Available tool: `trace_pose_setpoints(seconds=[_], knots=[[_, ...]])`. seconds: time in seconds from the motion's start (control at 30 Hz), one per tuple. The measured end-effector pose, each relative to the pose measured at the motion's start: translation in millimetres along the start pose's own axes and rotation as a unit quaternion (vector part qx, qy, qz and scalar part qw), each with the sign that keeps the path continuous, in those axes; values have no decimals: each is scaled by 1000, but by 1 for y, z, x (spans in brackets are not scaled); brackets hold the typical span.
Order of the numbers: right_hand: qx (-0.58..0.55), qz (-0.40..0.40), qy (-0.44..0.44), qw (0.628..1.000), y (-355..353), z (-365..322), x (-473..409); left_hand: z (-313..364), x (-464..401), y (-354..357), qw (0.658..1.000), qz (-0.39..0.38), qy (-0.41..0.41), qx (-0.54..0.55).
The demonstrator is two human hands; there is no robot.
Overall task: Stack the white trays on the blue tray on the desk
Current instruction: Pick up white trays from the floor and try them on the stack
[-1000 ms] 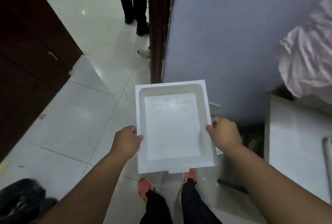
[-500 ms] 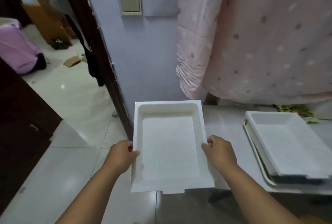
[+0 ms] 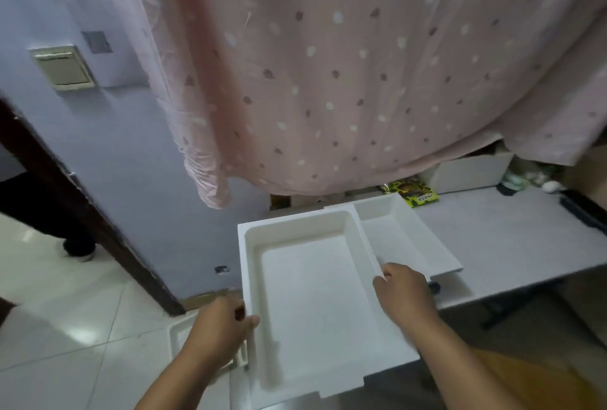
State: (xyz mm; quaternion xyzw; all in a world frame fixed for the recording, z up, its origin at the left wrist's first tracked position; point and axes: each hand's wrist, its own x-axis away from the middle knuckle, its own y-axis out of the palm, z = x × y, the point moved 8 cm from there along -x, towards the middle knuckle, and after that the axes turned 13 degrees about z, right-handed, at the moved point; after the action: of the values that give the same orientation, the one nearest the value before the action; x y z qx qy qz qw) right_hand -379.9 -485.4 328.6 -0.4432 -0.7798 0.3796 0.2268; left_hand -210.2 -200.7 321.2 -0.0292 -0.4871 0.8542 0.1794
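Observation:
I hold a white foam tray level in front of me, its hollow side up. My left hand grips its left rim and my right hand grips its right rim. Its far right corner overlaps a second white tray that lies on the grey desk. A dark edge shows under that tray's near side; no blue tray is plainly visible. Another white tray lies on the floor under my left hand, mostly hidden.
A pink dotted curtain hangs over the back of the desk. A yellow-green packet and a white box sit at the desk's far side. A dark door frame and a person's leg stand at the left.
The view has swung right and up toward the desk. The tray in my hands has moved right, and its corner now overlaps the tray on the desk. Both hands keep their grip.

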Motion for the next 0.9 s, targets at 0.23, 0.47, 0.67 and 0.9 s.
trace_pose_setpoints(seconds=[0.23,0.47,0.67,0.9], knots=[[-16,69,-14,997,-63,21,-70,102,-60,24,998,-5,47,41],[13,123,-32,992,-95,31,-158,180,-124,65,993,-8,93,73],[31,104,-22,994,-91,55,-210,207,-147,104,996,-20,68,52],[33,10,-16,999,-55,99,-253,217,-143,147,999,-46,-22,-5]])
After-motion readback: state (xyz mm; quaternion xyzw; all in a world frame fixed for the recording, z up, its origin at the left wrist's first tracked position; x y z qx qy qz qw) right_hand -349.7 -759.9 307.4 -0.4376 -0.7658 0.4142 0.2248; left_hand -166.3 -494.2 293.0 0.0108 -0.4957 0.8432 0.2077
